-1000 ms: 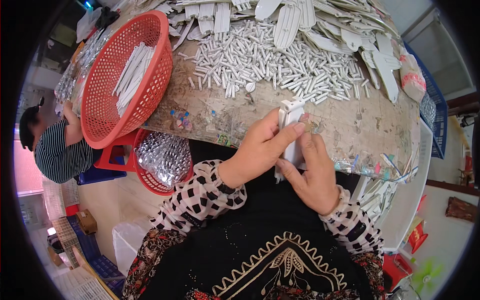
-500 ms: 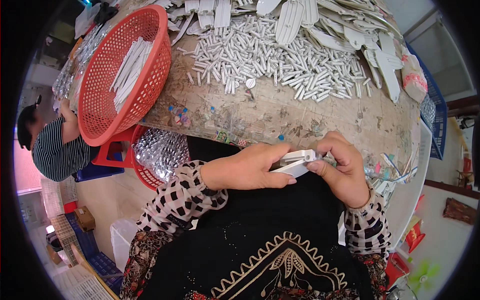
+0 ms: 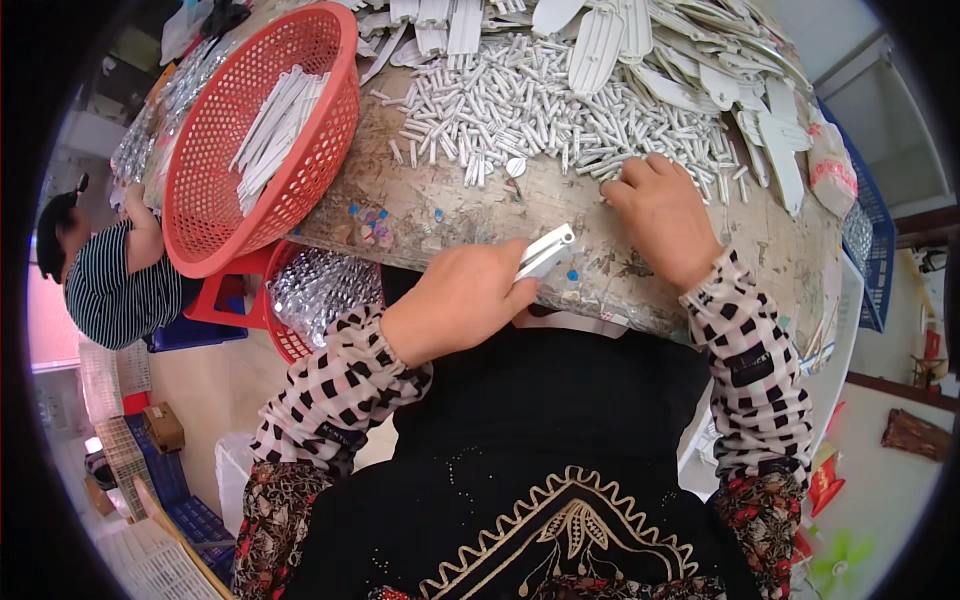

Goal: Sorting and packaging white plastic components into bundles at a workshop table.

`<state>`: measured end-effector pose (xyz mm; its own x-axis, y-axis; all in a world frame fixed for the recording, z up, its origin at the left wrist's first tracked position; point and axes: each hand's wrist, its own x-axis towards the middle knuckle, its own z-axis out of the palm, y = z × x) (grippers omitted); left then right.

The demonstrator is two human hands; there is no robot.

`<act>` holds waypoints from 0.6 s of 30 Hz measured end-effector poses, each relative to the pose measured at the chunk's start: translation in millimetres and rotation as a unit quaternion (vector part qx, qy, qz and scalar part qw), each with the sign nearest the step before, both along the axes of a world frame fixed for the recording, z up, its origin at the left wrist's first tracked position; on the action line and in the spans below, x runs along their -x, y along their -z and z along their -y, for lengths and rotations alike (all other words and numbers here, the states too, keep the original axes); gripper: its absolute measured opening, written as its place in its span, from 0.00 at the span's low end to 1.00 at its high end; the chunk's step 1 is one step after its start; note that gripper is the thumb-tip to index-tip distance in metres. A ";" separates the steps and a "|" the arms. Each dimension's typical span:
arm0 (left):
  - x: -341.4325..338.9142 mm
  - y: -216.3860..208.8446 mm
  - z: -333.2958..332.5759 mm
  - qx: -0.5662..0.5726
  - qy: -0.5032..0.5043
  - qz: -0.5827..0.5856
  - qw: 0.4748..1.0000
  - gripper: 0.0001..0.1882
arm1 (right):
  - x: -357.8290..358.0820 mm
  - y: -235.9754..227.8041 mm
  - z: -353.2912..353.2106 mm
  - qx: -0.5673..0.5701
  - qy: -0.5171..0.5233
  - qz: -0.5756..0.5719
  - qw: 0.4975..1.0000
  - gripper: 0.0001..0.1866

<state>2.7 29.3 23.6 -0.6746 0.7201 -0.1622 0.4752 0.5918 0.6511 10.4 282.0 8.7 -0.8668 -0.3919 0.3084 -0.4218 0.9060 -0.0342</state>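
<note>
My left hand (image 3: 458,305) is closed round a long white plastic part (image 3: 546,250) just over the table's near edge. The part's end, with a small round hole, sticks out past thumb and forefinger; the rest is hidden in the palm. My right hand (image 3: 668,220) reaches over the tabletop to the near edge of a wide pile of short white plastic rods (image 3: 510,105). Its fingers are bent together with the tips down among the closest rods, and what they pinch, if anything, is hidden.
A red perforated basket (image 3: 345,130) with white strips (image 3: 285,125) leans at the left. Flat white plastic pieces (image 3: 600,50) are heaped at the back. Below the basket, another red basket holds shiny silvery parts (image 3: 325,290). A person in a striped shirt (image 3: 110,285) sits far left.
My hands have moved apart. The right has let go of the white part and reached forward to the rods, while the left has drawn back leftward, still holding the part.
</note>
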 end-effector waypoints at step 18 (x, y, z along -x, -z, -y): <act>8.8 14.7 -8.1 0.077 0.040 -0.155 0.984 0.12 | 24.2 12.1 -11.5 0.253 -0.007 0.078 0.964 0.07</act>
<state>-6.1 37.3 9.0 -0.6518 0.7553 -0.0690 0.6857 0.6257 0.3719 -13.9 293.5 -3.4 -0.9137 -0.2379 0.3294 -0.3882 0.7507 -0.5346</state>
